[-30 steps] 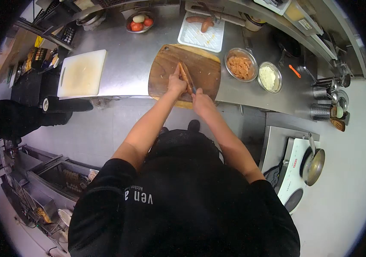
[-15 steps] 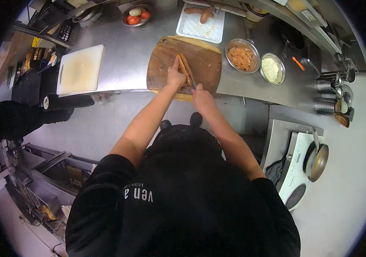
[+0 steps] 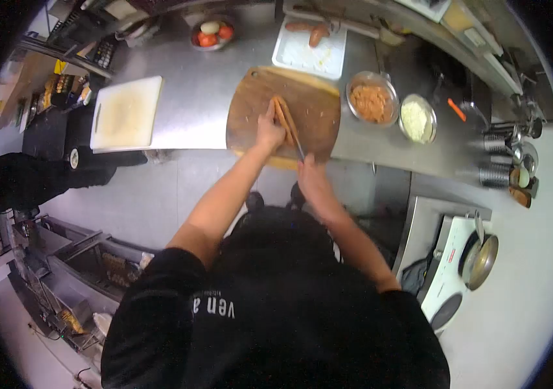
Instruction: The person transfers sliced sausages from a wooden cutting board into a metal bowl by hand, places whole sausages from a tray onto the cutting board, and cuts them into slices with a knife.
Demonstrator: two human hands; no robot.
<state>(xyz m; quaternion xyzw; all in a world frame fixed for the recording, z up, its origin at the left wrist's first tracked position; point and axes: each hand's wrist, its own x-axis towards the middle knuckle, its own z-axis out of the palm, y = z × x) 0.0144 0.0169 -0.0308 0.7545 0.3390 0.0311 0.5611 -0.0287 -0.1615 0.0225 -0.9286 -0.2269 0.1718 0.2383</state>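
Observation:
A long orange-brown sausage [image 3: 278, 106] lies on a wooden cutting board [image 3: 318, 110], pointing away from me. My left hand [image 3: 269, 133] holds it against the board from its left side. A knife [image 3: 301, 154] is gripped in my right hand [image 3: 313, 180] near the board's front edge, its blade running along the sausage. Whether the cut goes right through cannot be made out. Small crumbs dot the wood around it.
Behind the board is a white tray [image 3: 289, 58] with sausages [image 3: 318, 34]. To the right stand bowls of orange-pink pieces [image 3: 371, 102] and white crumbly food [image 3: 414, 120]. A white cutting board [image 3: 125, 117] lies left; a bowl holds tomatoes [image 3: 207, 40]. A person [image 3: 23, 181] is at far left.
My right hand has drawn the knife back toward me. My left hand stays on the sausage. The whole view has shifted, so the counter appears lower.

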